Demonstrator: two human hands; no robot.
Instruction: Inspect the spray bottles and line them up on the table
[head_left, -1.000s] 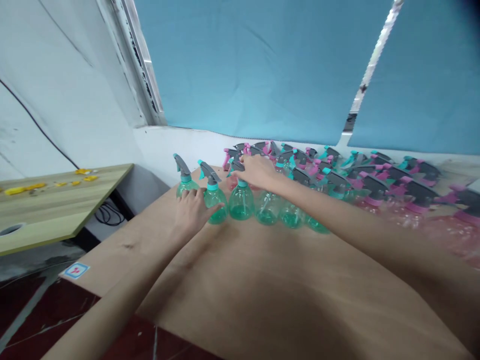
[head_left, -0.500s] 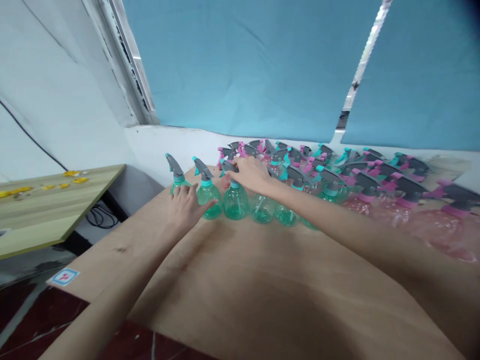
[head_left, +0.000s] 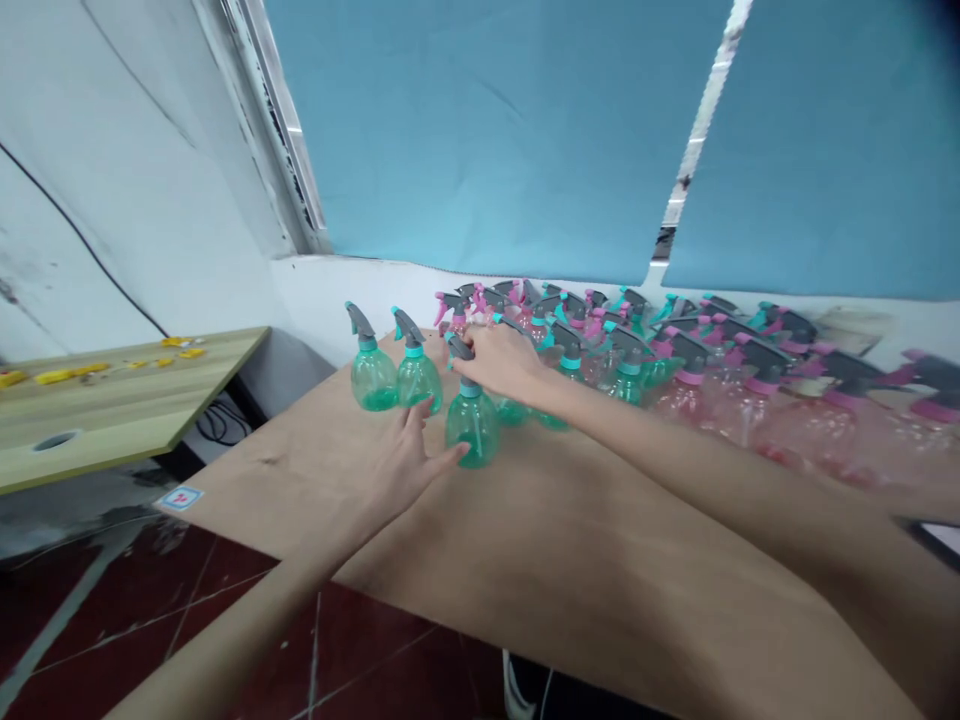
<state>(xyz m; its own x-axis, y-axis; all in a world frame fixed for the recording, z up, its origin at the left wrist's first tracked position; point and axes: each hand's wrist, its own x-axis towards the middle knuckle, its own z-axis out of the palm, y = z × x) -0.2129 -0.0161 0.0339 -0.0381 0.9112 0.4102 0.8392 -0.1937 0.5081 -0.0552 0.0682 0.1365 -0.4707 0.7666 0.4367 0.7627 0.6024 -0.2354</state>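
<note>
My right hand (head_left: 501,358) is closed around the grey trigger head of a green spray bottle (head_left: 472,430), which stands forward of its row. Beside that bottle's lower left side is my left hand (head_left: 409,462), fingers apart, the thumb reaching to the bottle's base; whether it touches I cannot tell. To the left, two more green spray bottles, one at the end (head_left: 373,378) and one nearer (head_left: 418,378), stand upright with grey and teal heads. Behind my right hand and forearm, further green bottles (head_left: 570,365) are partly hidden.
Several pink spray bottles (head_left: 682,395) crowd the right and back of the brown table (head_left: 480,560). A blue curtain (head_left: 480,150) hangs behind. At left stands a wooden desk (head_left: 150,400) with small yellow pieces. A dark-edged flat object (head_left: 937,540) lies at the right edge.
My right hand has drawn the green spray bottle out of the row towards me. My left hand has moved right, from the end bottles to beside this one. The view has shifted slightly.
</note>
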